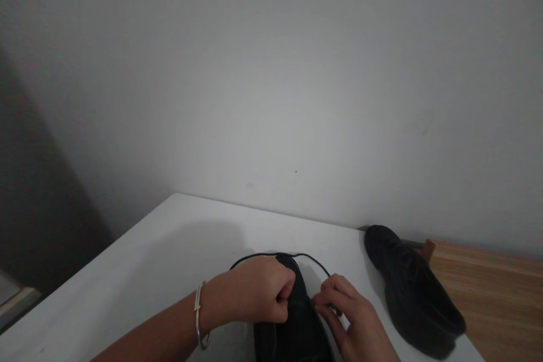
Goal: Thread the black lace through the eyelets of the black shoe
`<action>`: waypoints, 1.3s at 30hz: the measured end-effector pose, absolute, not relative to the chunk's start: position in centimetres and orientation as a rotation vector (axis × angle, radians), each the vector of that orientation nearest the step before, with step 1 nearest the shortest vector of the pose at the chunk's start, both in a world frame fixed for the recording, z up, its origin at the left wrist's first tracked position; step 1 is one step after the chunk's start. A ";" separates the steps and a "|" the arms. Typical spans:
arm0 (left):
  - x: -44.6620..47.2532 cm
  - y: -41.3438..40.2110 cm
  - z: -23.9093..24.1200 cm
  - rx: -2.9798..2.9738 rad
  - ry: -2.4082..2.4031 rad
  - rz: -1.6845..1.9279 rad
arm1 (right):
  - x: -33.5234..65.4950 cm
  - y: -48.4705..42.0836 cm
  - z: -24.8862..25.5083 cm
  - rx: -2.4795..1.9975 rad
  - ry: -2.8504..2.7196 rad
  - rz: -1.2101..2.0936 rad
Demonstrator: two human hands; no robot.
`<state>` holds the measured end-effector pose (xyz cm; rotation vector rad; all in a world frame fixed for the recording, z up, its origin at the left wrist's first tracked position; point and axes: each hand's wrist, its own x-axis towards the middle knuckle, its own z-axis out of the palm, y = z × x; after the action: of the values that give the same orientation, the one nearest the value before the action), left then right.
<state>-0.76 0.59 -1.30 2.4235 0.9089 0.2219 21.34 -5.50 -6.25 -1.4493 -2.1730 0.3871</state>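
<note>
A black shoe [292, 322] lies on the white table [169, 249], toe pointing away from me, at the bottom middle of the head view. My left hand [261, 291], with a silver bracelet on its wrist, is closed around the shoe's upper left side near the toe. My right hand [350, 314] pinches the thin black shoelace [297, 255], which arcs in a loop over the toe from one hand to the other.
A second black shoe [409, 288] lies at the table's right edge, toe toward the wall. A wooden surface [500, 300] adjoins on the right. A plain grey wall [271, 79] stands behind; a dark gap drops off at the left.
</note>
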 end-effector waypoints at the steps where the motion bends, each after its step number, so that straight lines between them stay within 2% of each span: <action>1: -0.8 0.6 -1.4 2.430 0.905 0.231 | 21.3 -5.6 -5.9 -1.444 -2.184 0.429; 4: -0.9 0.5 -1.6 2.447 0.894 0.263 | 21.1 -6.1 -4.6 -1.428 -2.191 0.513; 10: -0.5 0.1 -1.9 2.600 0.913 0.344 | 19.5 -6.4 -1.7 -1.564 -2.365 0.396; 15: 0.0 -0.1 -1.9 2.531 0.945 0.413 | 16.5 -5.0 -0.4 -1.824 -2.672 0.043; 20: -0.4 0.0 -2.7 2.215 0.875 0.686 | 15.8 -4.2 0.0 -1.780 -2.733 -0.205; 23: -0.6 0.1 -2.9 2.113 0.853 0.748 | 16.3 -4.2 0.0 -1.695 -2.539 -0.014; 28: -0.8 -0.1 -1.3 1.886 0.793 0.919 | 16.4 -4.0 -0.1 -1.316 -1.933 0.659; 31: -0.9 -0.3 0.1 1.688 0.697 1.028 | 15.9 -4.0 0.6 -1.130 -1.686 0.890; 35: -1.0 -0.2 0.9 1.523 0.623 1.064 | 15.7 -4.3 1.5 -1.093 -1.646 0.867; 39: -1.5 1.8 -0.7 1.757 0.796 0.967 | 15.9 -4.1 1.2 -1.116 -1.709 0.705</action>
<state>-1.50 1.83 -0.66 1.7570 0.7961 0.9673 15.86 -4.12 1.18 -1.1163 -1.7086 0.7052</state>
